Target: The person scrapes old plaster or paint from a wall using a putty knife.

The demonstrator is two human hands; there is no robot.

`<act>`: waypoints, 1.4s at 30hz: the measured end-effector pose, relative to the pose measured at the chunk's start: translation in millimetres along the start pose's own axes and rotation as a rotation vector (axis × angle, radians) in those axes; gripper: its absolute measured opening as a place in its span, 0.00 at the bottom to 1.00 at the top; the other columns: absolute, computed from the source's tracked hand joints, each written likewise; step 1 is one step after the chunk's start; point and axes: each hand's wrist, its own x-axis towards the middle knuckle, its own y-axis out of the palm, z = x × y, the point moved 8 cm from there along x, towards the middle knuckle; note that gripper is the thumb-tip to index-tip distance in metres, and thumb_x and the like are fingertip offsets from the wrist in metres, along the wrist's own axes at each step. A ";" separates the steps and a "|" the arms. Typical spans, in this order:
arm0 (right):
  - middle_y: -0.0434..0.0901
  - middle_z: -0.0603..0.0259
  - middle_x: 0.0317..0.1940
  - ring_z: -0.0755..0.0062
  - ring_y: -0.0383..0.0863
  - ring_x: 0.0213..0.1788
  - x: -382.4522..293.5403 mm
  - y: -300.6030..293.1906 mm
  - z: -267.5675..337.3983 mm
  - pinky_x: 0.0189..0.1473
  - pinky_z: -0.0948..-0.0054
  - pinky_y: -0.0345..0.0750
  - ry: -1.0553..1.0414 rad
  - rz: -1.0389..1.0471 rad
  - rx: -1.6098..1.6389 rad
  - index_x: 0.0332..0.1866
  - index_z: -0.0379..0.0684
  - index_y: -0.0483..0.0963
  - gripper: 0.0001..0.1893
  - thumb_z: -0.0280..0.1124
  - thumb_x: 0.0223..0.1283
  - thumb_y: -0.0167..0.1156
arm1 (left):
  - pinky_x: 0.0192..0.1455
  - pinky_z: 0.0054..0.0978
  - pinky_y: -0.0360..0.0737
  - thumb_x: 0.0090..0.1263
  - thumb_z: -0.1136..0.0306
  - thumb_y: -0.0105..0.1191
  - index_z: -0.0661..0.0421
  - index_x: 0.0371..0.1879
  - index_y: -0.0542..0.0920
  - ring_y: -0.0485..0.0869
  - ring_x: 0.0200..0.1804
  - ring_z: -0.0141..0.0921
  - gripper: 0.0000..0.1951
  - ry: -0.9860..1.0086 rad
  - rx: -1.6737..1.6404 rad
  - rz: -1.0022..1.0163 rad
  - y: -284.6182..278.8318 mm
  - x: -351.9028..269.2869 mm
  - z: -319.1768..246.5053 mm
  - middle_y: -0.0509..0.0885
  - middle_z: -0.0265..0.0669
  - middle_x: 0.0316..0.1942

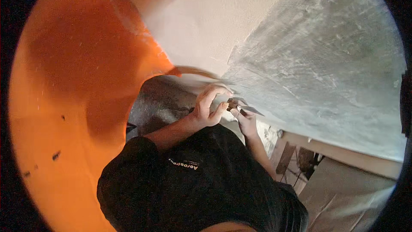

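My right hand [248,120] grips a small tool with a pointed metal blade [252,110], which looks like a knife. The blade points right, away from my left hand. A small dark brown piece [232,103] sits between the two hands, and the picture does not settle whether it is a separate lump or part of the tool. My left hand [207,106] is raised beside it, thumb tip touching the brown piece, index finger arched above and apart. Its other fingers are mostly hidden. Both hands are in front of my black T-shirt [199,187].
A large orange surface [74,103] with dark marks curves along the left. Ahead lies a pale cream surface [209,22]. On the right spreads a scuffed grey surface [322,64], with a wooden edge [341,154] below it. Grey cloth [344,193] hangs at lower right.
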 end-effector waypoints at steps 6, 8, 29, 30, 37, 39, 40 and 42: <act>0.86 0.63 0.41 0.75 0.83 0.47 -0.5 10.1 7.8 0.53 0.72 0.78 0.026 0.012 -0.055 0.48 0.33 0.83 0.10 0.25 0.65 0.68 | 0.59 0.40 0.76 0.65 0.76 0.55 0.66 0.51 0.74 0.83 0.48 0.44 0.15 0.054 -0.163 0.007 -5.9 6.6 3.6 0.82 0.52 0.47; 0.86 0.63 0.41 0.75 0.83 0.47 -3.0 16.6 13.3 0.52 0.72 0.78 0.000 0.027 -0.020 0.48 0.33 0.83 0.10 0.25 0.64 0.68 | 0.59 0.40 0.76 0.67 0.75 0.55 0.67 0.53 0.73 0.82 0.48 0.44 0.17 0.070 -0.131 0.003 -3.8 10.2 7.3 0.81 0.53 0.48; 0.85 0.55 0.48 0.69 0.81 0.52 22.8 76.7 48.7 0.56 0.67 0.77 -0.242 0.100 -0.121 0.45 0.36 0.85 0.11 0.24 0.57 0.73 | 0.52 0.33 0.85 0.66 0.66 0.65 0.67 0.51 0.82 0.90 0.49 0.42 0.20 0.074 -0.139 0.350 -26.6 39.5 8.0 0.88 0.50 0.48; 0.85 0.55 0.48 0.69 0.81 0.52 21.5 83.1 57.9 0.56 0.67 0.77 -0.237 0.113 -0.118 0.45 0.36 0.85 0.11 0.24 0.57 0.73 | 0.43 0.30 0.85 0.63 0.68 0.68 0.66 0.48 0.84 0.91 0.41 0.38 0.18 0.113 -0.145 0.292 -29.4 44.1 0.9 0.90 0.47 0.41; 0.84 0.63 0.34 0.76 0.79 0.40 3.0 111.5 67.9 0.45 0.72 0.76 -0.147 0.135 -0.359 0.47 0.35 0.81 0.08 0.26 0.67 0.65 | 0.32 0.27 0.80 0.67 0.72 0.67 0.65 0.35 0.87 0.87 0.30 0.29 0.08 -0.051 -0.099 0.248 -36.2 50.5 -3.2 0.88 0.42 0.29; 0.81 0.66 0.30 0.80 0.75 0.33 4.1 106.2 60.8 0.37 0.76 0.73 -0.187 -0.065 0.006 0.49 0.34 0.78 0.13 0.35 0.77 0.54 | 0.32 0.27 0.80 0.67 0.73 0.66 0.65 0.36 0.87 0.87 0.30 0.29 0.07 -0.045 -0.098 0.255 -33.9 53.3 -2.0 0.89 0.43 0.30; 0.79 0.65 0.28 0.81 0.74 0.29 9.1 104.7 58.3 0.32 0.79 0.71 -0.262 -0.173 -0.077 0.46 0.34 0.76 0.20 0.42 0.82 0.44 | 0.32 0.26 0.80 0.68 0.73 0.66 0.65 0.37 0.87 0.87 0.30 0.29 0.07 -0.098 -0.120 0.260 -32.4 52.8 3.1 0.89 0.43 0.31; 0.79 0.64 0.27 0.80 0.75 0.28 15.2 109.0 76.5 0.31 0.79 0.72 -0.146 -0.106 0.057 0.44 0.35 0.76 0.21 0.42 0.82 0.44 | 0.32 0.26 0.80 0.69 0.73 0.64 0.66 0.39 0.87 0.87 0.29 0.29 0.08 -0.214 -0.220 0.245 -32.5 50.3 9.6 0.89 0.42 0.29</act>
